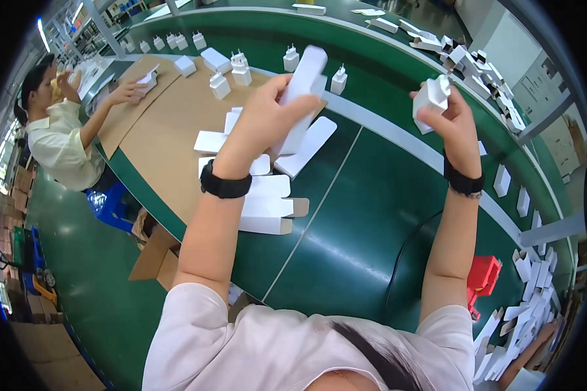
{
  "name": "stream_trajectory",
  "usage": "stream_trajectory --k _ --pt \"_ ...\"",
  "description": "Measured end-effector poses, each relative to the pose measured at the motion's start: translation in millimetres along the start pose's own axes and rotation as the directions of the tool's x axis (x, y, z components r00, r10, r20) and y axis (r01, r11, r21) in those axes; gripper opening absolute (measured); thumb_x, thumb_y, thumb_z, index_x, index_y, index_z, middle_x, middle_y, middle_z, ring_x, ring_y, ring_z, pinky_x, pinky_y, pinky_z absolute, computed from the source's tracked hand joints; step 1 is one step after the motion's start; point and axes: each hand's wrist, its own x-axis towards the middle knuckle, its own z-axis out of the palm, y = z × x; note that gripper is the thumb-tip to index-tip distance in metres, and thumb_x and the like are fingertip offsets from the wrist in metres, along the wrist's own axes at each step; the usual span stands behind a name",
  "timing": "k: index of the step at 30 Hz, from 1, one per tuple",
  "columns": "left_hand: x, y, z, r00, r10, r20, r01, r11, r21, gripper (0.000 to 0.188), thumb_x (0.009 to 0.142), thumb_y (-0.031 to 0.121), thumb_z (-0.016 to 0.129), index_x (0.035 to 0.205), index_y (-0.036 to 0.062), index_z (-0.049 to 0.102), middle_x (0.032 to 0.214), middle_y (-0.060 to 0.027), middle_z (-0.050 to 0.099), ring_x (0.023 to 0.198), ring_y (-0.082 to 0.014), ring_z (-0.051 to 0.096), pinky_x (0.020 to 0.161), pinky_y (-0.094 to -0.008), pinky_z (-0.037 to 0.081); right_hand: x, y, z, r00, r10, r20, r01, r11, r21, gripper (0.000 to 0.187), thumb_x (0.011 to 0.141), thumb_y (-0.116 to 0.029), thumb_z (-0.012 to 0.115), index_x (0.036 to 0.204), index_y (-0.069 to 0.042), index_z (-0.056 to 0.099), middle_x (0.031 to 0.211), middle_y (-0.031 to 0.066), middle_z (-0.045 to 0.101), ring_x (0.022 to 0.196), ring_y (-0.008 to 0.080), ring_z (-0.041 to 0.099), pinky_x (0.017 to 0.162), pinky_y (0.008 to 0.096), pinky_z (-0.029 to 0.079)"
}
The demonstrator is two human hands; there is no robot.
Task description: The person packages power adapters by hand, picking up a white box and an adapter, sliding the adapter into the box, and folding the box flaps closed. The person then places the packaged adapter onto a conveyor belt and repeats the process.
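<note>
My left hand (274, 117) grips a white box (306, 68) with its long flap standing up, above a pile of flat white boxes (264, 205) on the cardboard sheet. In my right hand (455, 124), raised over the green belt, is a white plug charger (432, 104), held between thumb and fingers. Two white chargers (240, 70) stand upright on the cardboard beyond my left hand. Another charger (339, 81) stands on the belt between my hands. Black bands circle both my wrists.
The cardboard sheet (156, 130) covers the table's left part. A co-worker (65, 137) at the left handles a white box. More chargers line the belt (372, 104). Heaps of white boxes (528, 313) lie at the right, near a red tool (482, 277) and a black cable (398, 260).
</note>
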Motion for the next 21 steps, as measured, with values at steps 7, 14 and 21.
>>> stream_trajectory --k 7,14,21 --pt "-16.8 -8.4 32.1 0.833 -0.048 0.552 0.499 0.497 -0.710 0.050 0.081 0.024 0.056 0.120 -0.0041 0.041 0.098 -0.0180 0.058 0.081 -0.0266 0.063 0.074 -0.0372 0.054 -15.1 -29.3 28.7 0.967 -0.241 0.087 0.251 0.822 -0.511 0.047 0.063 0.009 0.066 0.105 -0.011 0.062 0.102 0.0046 0.057 0.095 0.0177 0.057 0.076 0.0275 0.046" --pt "-14.0 0.1 31.0 0.728 0.037 0.685 0.482 0.683 -0.549 0.060 0.069 0.026 0.076 0.116 -0.0018 0.049 0.104 -0.0133 0.060 0.087 -0.0187 0.063 0.077 -0.0290 0.052 -13.9 -30.5 44.6 0.883 -0.421 0.210 0.463 0.700 -0.544 0.052 0.058 0.017 0.060 0.100 -0.013 0.066 0.104 0.0079 0.058 0.090 0.0256 0.059 0.073 0.0309 0.051" --pt "-10.3 -17.2 28.1 0.732 0.055 0.679 0.457 0.700 -0.549 0.065 0.069 0.032 0.077 0.117 -0.0011 0.048 0.099 -0.0140 0.062 0.085 -0.0194 0.064 0.076 -0.0291 0.053 -17.1 -38.4 59.9 0.833 -0.479 0.278 0.552 0.678 -0.485 0.057 0.058 0.019 0.056 0.102 -0.017 0.066 0.116 0.0091 0.057 0.094 0.0270 0.059 0.075 0.0303 0.050"
